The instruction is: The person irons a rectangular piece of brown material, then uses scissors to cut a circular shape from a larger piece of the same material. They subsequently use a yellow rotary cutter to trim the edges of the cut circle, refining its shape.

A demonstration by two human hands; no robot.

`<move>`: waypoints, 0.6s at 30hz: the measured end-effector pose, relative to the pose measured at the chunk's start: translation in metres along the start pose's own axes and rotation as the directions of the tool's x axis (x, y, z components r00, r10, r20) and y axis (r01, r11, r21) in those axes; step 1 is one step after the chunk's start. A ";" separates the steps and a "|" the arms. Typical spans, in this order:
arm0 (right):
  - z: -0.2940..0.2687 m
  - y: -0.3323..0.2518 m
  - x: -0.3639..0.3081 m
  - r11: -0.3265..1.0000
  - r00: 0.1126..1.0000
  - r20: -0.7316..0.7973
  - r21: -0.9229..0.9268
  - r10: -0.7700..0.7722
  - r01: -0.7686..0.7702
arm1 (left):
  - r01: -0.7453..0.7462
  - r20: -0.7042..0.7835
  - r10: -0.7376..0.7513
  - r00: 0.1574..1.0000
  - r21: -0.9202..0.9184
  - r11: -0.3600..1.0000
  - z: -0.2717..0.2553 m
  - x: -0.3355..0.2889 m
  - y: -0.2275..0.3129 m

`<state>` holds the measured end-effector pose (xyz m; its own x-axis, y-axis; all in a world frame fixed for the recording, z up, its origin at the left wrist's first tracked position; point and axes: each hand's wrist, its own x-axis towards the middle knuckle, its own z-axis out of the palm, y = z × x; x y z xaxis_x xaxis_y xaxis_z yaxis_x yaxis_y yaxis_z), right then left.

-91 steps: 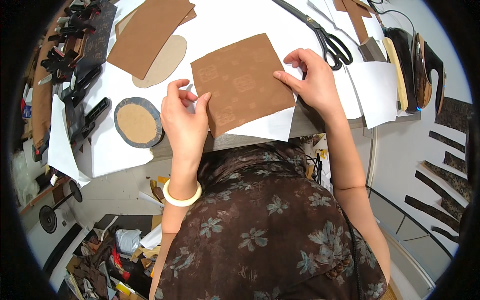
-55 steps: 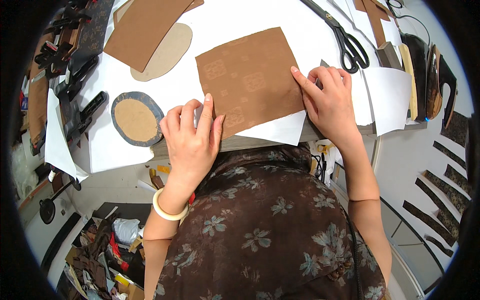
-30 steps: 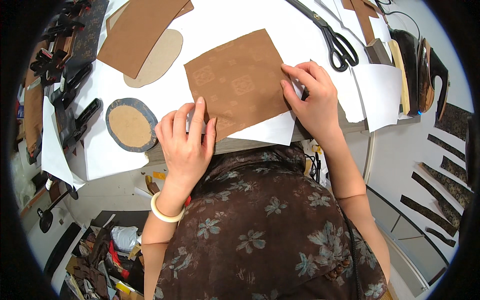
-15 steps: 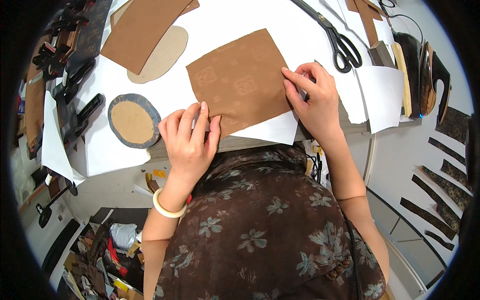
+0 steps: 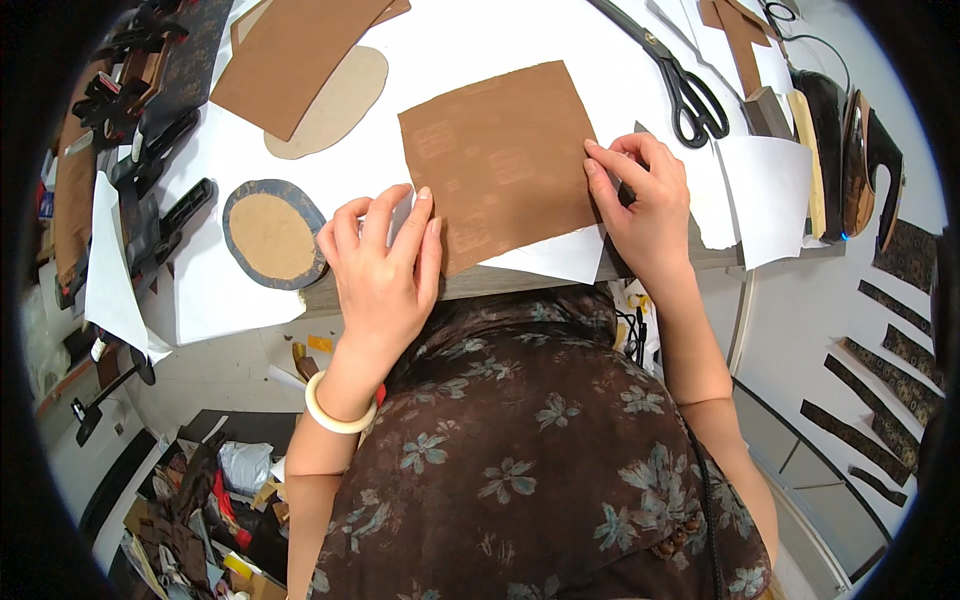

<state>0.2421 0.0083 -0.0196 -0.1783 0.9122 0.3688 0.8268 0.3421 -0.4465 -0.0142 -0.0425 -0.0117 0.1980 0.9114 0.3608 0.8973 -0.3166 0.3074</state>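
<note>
A squarish piece of brown fabric with a faint woven pattern lies over white paper near the front of the table. My left hand rests along its lower left edge, fingers stretched out and apart, with the index fingertip and thumb beside the cloth. At the opposite edge, my right hand pinches the fabric's right side between thumb and index finger. Left of my left hand lies an oval beige piece with a dark patterned border.
Black-handled scissors lie at the back right, by cut white paper and an iron. Brown sheets overlap a beige rounded piece at the back left. Black clips line the left side.
The brown fabric has shifted right and turned slightly, and its pucker by my left hand has smoothed out. My left fingers have spread off it; my right hand has moved a little right.
</note>
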 end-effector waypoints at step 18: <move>0.000 -0.002 0.015 0.999 0.999 0.043 0.048 0.004 -0.006 | -0.140 0.058 0.134 0.989 0.120 0.983 0.005 0.007 -0.001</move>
<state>0.2375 0.0212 -0.0131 -0.1973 0.9225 0.3319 0.8015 0.3467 -0.4873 -0.0117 -0.0348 -0.0140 0.3392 0.8744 0.3468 0.9015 -0.4075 0.1457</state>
